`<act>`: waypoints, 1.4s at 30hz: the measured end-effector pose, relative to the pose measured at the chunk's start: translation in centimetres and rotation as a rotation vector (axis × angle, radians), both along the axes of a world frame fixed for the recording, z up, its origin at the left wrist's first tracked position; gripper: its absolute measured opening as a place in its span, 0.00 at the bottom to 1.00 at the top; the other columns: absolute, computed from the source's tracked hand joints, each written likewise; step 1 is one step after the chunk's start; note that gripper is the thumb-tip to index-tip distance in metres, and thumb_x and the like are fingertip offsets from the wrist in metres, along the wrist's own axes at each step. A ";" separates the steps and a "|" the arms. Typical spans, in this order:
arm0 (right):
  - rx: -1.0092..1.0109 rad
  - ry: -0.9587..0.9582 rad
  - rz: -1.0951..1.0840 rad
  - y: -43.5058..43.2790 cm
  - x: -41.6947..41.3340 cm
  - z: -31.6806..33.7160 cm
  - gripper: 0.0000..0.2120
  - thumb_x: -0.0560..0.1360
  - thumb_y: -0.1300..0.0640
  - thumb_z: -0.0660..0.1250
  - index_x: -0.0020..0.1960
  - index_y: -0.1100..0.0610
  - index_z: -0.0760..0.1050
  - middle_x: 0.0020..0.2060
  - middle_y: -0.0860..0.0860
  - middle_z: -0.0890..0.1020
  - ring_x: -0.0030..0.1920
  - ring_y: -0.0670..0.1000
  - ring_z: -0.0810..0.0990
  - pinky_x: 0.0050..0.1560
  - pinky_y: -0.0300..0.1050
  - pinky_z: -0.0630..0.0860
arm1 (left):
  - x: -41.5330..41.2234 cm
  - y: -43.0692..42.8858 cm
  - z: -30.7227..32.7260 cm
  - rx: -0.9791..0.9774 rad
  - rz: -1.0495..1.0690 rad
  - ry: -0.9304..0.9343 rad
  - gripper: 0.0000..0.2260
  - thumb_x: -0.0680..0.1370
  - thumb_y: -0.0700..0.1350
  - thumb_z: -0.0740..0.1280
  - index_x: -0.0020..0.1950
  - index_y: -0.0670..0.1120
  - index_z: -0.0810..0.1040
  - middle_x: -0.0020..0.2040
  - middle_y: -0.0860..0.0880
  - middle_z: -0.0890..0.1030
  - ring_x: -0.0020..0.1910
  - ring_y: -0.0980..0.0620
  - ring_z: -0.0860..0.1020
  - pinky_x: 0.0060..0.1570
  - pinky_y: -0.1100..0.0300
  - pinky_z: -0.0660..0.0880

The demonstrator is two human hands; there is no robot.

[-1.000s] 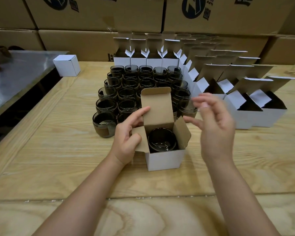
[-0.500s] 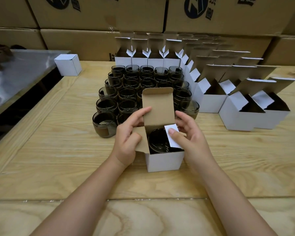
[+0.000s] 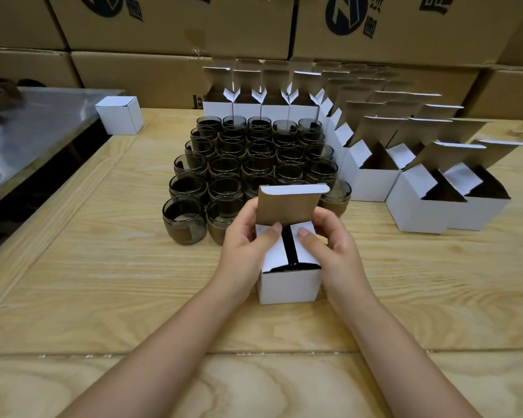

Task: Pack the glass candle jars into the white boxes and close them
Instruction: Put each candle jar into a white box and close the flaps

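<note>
A small white box [image 3: 289, 285] stands on the wooden table in front of me, with a dark glass jar inside showing only through a narrow gap. Both side flaps are folded down over it. My left hand [image 3: 245, 245] grips the box's left side, its thumb pressing the left flap down. My right hand [image 3: 329, 245] grips the right side, thumb on the right flap. The brown-lined lid flap [image 3: 287, 203] tilts forward over the opening, fingers behind it. Several dark glass jars [image 3: 254, 158] stand in rows behind the box.
Several open white boxes [image 3: 420, 188] with raised lids line the back and right of the jars. One closed white box [image 3: 120, 115] sits at the far left by a metal table [image 3: 27, 125]. Large brown cartons [image 3: 254, 25] are stacked along the back.
The left side flap has been folded down beside the right one, both thumbs now on them. The lid flap has tipped forward from upright, its tuck tab bent over.
</note>
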State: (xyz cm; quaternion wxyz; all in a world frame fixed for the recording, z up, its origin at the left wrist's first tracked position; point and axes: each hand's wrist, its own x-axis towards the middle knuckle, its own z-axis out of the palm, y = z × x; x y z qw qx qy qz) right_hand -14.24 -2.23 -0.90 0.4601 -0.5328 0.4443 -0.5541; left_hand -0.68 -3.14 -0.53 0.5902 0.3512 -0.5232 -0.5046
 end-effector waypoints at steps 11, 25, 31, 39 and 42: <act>-0.241 -0.115 0.079 0.7 -0.7 1.0 0.22 0.64 0.32 0.71 0.51 0.44 0.78 0.54 0.50 0.80 0.57 0.56 0.77 0.54 0.53 0.74 | -0.1 0.3 -0.4 -0.023 0.006 0.008 0.10 0.75 0.39 0.61 0.50 0.48 0.80 0.45 0.56 0.82 0.48 0.57 0.79 0.49 0.63 0.75; -0.373 0.152 0.243 0.8 -2.1 0.7 0.06 0.68 0.59 0.68 0.44 0.57 0.75 0.50 0.56 0.77 0.57 0.54 0.74 0.59 0.46 0.69 | 0.7 0.7 -0.8 -0.077 -0.101 -0.020 0.23 0.70 0.54 0.62 0.56 0.39 0.76 0.53 0.32 0.75 0.51 0.38 0.74 0.49 0.47 0.70; -0.373 0.184 0.242 0.7 -2.7 0.4 0.08 0.68 0.68 0.67 0.43 0.58 0.75 0.51 0.59 0.78 0.62 0.57 0.74 0.65 0.49 0.68 | 0.8 0.5 -1.0 -0.081 -0.127 -0.017 0.20 0.69 0.52 0.65 0.55 0.41 0.77 0.51 0.38 0.76 0.50 0.41 0.74 0.50 0.49 0.70; -0.374 0.172 0.222 0.5 -2.7 0.1 0.07 0.68 0.67 0.68 0.43 0.57 0.75 0.52 0.57 0.79 0.64 0.56 0.73 0.66 0.51 0.67 | 1.3 0.5 -1.0 -0.111 -0.186 -0.075 0.21 0.67 0.52 0.66 0.57 0.43 0.77 0.55 0.45 0.77 0.56 0.44 0.74 0.55 0.51 0.69; -0.375 0.172 0.221 0.5 -2.7 0.1 0.08 0.68 0.67 0.68 0.43 0.56 0.75 0.52 0.55 0.79 0.64 0.56 0.74 0.66 0.51 0.68 | 1.8 0.5 -0.9 -0.143 -0.214 -0.156 0.21 0.65 0.51 0.69 0.55 0.43 0.76 0.59 0.43 0.74 0.59 0.46 0.74 0.57 0.53 0.70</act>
